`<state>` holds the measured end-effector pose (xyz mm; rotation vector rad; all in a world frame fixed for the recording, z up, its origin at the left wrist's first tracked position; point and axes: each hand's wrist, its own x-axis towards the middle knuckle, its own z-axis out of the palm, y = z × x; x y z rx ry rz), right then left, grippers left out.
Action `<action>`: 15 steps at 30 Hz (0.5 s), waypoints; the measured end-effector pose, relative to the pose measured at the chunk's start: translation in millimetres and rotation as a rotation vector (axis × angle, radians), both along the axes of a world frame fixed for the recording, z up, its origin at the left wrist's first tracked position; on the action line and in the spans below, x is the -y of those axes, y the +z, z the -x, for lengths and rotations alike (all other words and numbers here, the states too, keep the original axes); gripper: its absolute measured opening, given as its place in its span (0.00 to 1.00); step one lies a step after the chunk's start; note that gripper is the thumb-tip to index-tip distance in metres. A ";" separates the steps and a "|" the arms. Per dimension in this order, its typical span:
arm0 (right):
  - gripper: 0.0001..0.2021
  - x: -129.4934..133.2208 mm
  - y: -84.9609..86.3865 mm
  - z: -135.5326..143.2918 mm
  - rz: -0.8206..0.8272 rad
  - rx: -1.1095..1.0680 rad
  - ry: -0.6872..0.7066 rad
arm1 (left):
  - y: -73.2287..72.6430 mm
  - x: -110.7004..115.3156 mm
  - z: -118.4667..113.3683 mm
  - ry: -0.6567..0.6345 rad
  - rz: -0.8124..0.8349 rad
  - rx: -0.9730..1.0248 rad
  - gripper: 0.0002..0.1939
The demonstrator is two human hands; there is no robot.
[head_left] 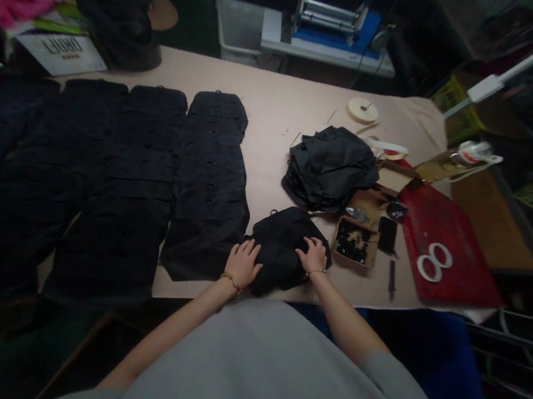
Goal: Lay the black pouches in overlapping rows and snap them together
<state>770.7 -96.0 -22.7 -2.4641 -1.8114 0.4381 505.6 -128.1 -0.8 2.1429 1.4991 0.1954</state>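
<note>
A black fabric piece (284,246) with a small ring at its far edge lies on the table by the near edge. My left hand (243,263) rests on its left side with the fingers spread. On its right part lies my right hand (313,255), fingers apart and flat on the cloth. Left of it, a row of overlapping black fabric pieces (211,184) with small rings runs away from me. Beyond it sits a pile of similar black pieces (332,166).
A cardboard box of small black parts (355,242) stands at right, near a red board (451,249) with two white rings (433,261). A tape roll (362,111) and a bottle (449,161) stand farther back. More black rows (114,202) cover the left.
</note>
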 end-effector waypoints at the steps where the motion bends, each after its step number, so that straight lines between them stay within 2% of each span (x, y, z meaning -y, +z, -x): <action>1: 0.23 11.1 -0.9 -5.2 -0.019 0.000 0.004 | -5.3 7.9 -13.2 0.015 0.000 -0.045 0.31; 4: 0.16 40.8 0.7 -27.0 -0.030 -0.026 0.023 | -17.9 20.7 -39.0 0.050 0.031 -0.148 0.32; 7: 0.13 51.2 8.7 -47.8 0.028 -0.061 0.085 | -19.8 19.9 -50.8 0.084 0.069 -0.179 0.33; 10: 0.20 31.8 20.2 -50.0 -0.039 -0.208 0.166 | -14.7 7.2 -58.9 0.257 0.095 -0.162 0.30; 13: 0.20 -5.4 29.8 -34.3 -0.093 -0.625 0.159 | -11.0 -11.8 -67.2 0.536 0.084 -0.179 0.28; 15: 0.18 -27.3 32.6 -23.5 -0.042 -0.849 0.137 | -9.6 -21.9 -73.4 0.627 0.092 -0.179 0.26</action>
